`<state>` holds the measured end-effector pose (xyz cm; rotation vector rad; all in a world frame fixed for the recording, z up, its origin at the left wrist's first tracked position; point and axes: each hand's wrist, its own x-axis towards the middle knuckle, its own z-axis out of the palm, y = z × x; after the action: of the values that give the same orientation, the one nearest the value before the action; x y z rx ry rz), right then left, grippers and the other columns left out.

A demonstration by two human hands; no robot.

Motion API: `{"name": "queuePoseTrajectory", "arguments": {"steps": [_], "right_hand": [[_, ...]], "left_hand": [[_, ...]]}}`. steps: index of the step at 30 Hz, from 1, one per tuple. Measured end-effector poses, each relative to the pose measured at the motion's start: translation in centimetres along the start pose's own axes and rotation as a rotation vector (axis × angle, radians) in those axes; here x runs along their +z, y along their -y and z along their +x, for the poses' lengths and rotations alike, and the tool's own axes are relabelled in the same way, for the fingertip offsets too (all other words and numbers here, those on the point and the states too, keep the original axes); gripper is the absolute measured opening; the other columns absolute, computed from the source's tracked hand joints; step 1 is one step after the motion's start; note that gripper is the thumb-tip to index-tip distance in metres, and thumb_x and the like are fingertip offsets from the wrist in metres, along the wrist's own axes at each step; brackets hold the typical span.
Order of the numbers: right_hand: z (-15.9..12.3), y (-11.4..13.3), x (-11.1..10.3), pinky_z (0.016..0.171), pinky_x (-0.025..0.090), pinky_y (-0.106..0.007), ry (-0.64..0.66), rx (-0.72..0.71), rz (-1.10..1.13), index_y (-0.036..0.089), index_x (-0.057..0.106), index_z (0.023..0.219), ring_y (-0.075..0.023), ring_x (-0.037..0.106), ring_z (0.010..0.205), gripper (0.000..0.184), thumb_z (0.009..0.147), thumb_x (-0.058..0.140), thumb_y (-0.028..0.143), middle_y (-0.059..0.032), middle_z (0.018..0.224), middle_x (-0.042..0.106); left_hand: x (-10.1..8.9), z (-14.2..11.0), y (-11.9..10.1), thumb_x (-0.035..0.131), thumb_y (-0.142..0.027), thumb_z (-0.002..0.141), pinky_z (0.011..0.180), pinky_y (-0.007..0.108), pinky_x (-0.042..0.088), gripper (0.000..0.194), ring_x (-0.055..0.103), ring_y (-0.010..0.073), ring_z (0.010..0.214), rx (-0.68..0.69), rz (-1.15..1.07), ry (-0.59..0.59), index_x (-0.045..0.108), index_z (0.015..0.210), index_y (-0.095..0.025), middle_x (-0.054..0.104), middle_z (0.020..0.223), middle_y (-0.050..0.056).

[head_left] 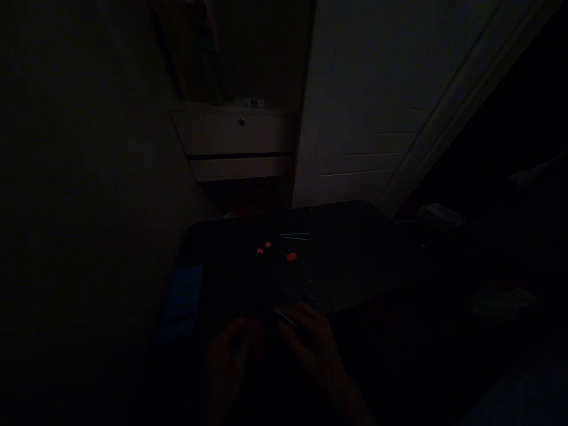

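The room is very dark. My left hand (231,349) and my right hand (310,337) are close together at the near edge of a dark table (355,248). A thin pale stick-like thing (284,316) shows between them, at the fingers of my right hand. I cannot make out the fingers of my left hand. Beyond the hands, three small red pieces (290,257) lie on the table, with a pair of thin pale rods (296,236) behind them.
A blue flat object (184,296) lies at the table's left edge. Behind the table stands a pale cabinet with a drawer and knob (241,122), and to its right a white door (377,118). Dim shapes lie at the right (439,214).
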<state>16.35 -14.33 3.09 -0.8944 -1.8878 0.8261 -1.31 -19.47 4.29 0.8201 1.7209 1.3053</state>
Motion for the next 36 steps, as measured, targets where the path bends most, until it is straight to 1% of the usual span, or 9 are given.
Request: {"name": "queuePoseTrajectory", "arguments": {"steps": [2,5,10,14,18,20,26,31,36], "right_hand": [[0.1,-0.4,0.1,0.078,0.063,-0.026,0.07,0.025,-0.302,0.023,0.083,0.118,-0.019,0.079,0.088,0.026,0.113,0.057,0.026,-0.0064,0.104,0.078],[0.5,-1.7,0.5,0.065,0.06,-0.027,0.154,0.006,-0.586,0.02,0.083,0.102,-0.0196,0.076,0.075,0.028,0.11,0.056,0.022,-0.0098,0.104,0.074],[1.5,-3.5,1.2,0.073,0.061,-0.029,0.19,-0.03,-0.609,0.023,0.078,0.109,-0.0231,0.078,0.09,0.009,0.102,0.073,0.018,-0.011,0.117,0.076],[1.3,-3.3,1.4,0.081,0.064,-0.033,0.17,-0.014,-0.562,0.023,0.072,0.122,-0.0263,0.08,0.101,0.018,0.106,0.066,0.016,-0.012,0.121,0.078],[0.2,-2.2,1.2,0.093,0.064,-0.031,0.139,-0.007,-0.448,0.022,0.069,0.126,-0.0223,0.081,0.102,0.028,0.106,0.054,0.008,-0.0081,0.115,0.081],[-0.5,-1.7,1.3,0.092,0.064,-0.031,0.104,-0.005,-0.342,0.022,0.068,0.128,-0.022,0.082,0.102,0.034,0.103,0.052,0.005,-0.0078,0.116,0.082],[-1.6,-1.7,2.1,0.087,0.066,-0.034,0.101,0.004,-0.25,0.021,0.072,0.124,-0.0244,0.082,0.095,0.037,0.1,0.049,0.004,-0.0097,0.11,0.083],[-1.5,-2.1,2.0,0.077,0.064,-0.032,0.07,-0.001,-0.449,0.021,0.073,0.124,-0.0241,0.08,0.087,0.036,0.099,0.054,0.004,-0.0098,0.104,0.08],[-0.3,-2.3,1.7,0.075,0.062,-0.035,0.076,0.014,-0.683,0.025,0.076,0.124,-0.0296,0.074,0.098,0.038,0.094,0.066,0.003,-0.0098,0.107,0.079]], "left_hand": [[-0.2,0.2,0.3,0.087,-0.055,0.068,0.069,0.029,0.066,0.037,0.083,0.0236,0.07,-0.014,-0.043,0.031,0.086,0.084,-0.022,0.087,0.078,0.005],[-0.7,0.6,0.8,0.091,-0.046,0.066,0.084,0.033,0.07,0.033,0.087,0.0291,0.091,0.0,-0.082,0.059,0.089,0.092,-0.024,0.09,0.097,0.006],[-1.4,1.0,1.5,0.084,-0.05,0.077,0.079,0.034,0.071,0.035,0.088,0.0298,0.088,0.079,0.002,0.061,0.088,0.098,-0.022,0.09,0.101,0.007],[-1.2,1.6,2.1,0.065,-0.055,0.094,0.062,0.035,0.067,0.039,0.081,0.0252,0.062,0.316,0.28,-0.042,0.085,0.097,-0.021,0.084,0.073,0.004],[-0.3,2.4,2.8,0.068,-0.057,0.091,0.091,0.05,0.064,0.035,0.079,0.031,0.088,0.444,0.375,-0.065,0.087,0.089,-0.027,0.085,0.092,0.007],[0.1,2.7,3.2,0.069,-0.057,0.092,0.096,0.054,0.06,0.033,0.075,0.0341,0.097,0.487,0.419,-0.056,0.089,0.088,-0.031,0.084,0.097,0.008],[-0.7,3.2,4.1,0.074,-0.053,0.091,0.095,0.053,0.061,0.035,0.074,0.0345,0.1,0.491,0.474,-0.033,0.089,0.109,-0.028,0.08,0.1,0.01],[-1.4,3.3,4.2,0.071,-0.046,0.093,0.094,0.045,0.063,0.03,0.077,0.0298,0.099,0.476,0.474,0.025,0.088,0.109,-0.028,0.08,0.104,0.008],[-1.0,3.3,4.0,0.068,-0.043,0.092,0.097,0.05,0.061,0.035,0.076,0.0321,0.102,0.465,0.476,0.039,0.087,0.118,-0.03,0.081,0.105,0.009]]}}
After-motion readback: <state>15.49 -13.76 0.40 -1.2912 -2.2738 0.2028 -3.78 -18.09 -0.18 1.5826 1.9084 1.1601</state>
